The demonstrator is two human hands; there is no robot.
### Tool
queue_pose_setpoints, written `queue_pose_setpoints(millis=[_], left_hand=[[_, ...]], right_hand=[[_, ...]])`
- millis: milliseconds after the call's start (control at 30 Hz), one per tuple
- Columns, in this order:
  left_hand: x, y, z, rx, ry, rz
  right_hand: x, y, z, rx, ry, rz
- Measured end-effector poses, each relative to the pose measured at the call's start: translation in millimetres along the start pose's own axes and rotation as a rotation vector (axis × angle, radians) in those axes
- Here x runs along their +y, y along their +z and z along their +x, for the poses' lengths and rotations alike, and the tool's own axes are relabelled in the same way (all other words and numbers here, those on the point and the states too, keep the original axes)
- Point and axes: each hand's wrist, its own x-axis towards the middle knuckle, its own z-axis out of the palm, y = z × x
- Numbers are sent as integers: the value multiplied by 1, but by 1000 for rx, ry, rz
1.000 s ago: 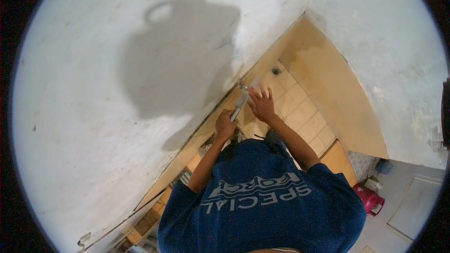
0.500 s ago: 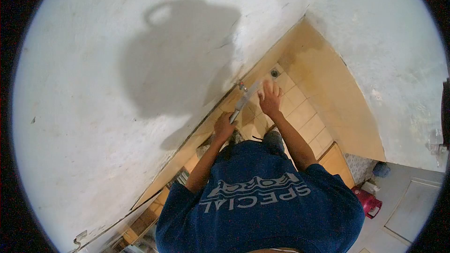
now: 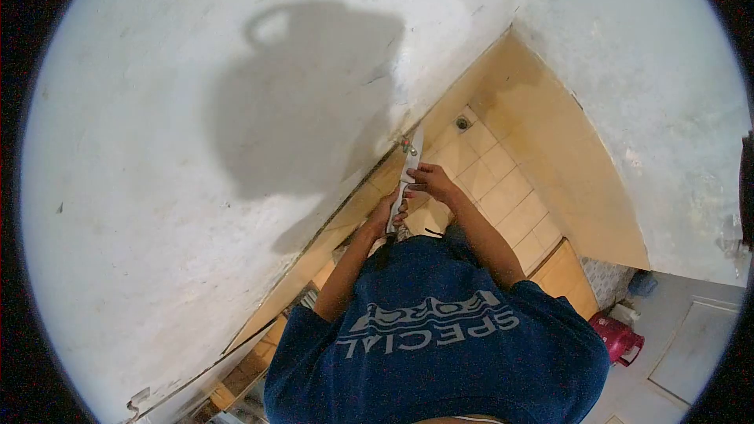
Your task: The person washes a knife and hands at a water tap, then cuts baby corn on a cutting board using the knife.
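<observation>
My left hand (image 3: 388, 217) is closed around the handle of a knife (image 3: 416, 147) with a pale, silvery blade. The blade points up and away from me, its tip close to the wall. Fingers of my right hand (image 3: 432, 182) are bent against the knife near where blade and handle meet, partly hiding it. A small tap (image 3: 408, 146) on the wall is right beside the blade; whether they touch I cannot tell.
Beyond my hands a round drain (image 3: 462, 123) lies in the tan tiled floor (image 3: 504, 196). A white wall (image 3: 141, 110) rises close on the left. At the lower right stand a red gas cylinder (image 3: 617, 338) and a pale door (image 3: 691, 345).
My right hand, blurred and spread near the blade's far part before, has come back toward me and closed at the blade's base. The knife has turned more upright in the view.
</observation>
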Motion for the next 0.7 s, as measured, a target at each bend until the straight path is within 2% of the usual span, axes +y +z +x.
queue_pose_setpoints(millis=[67, 133, 200, 333, 500, 600, 700], left_hand=[[0, -1, -5, -60, 11, 1], [2, 4, -15, 13, -84, 55], [-4, -3, -17, -37, -68, 66], [-16, -21, -8, -124, -24, 119], [-17, -21, -7, -92, -32, 66], [-15, -21, -12, -72, -37, 79], [-21, -25, -14, -78, -14, 130]], right_hand=[[-20, -8, 0, 49, -10, -27], [-37, -20, 7, 98, -19, -54], [-49, -30, 14, 200, -135, 69], [-58, -38, 20, 257, -207, 160], [-26, -10, 8, 154, -9, 21], [-24, -7, 4, 61, 40, -48], [-49, -20, 10, 122, -6, 11]])
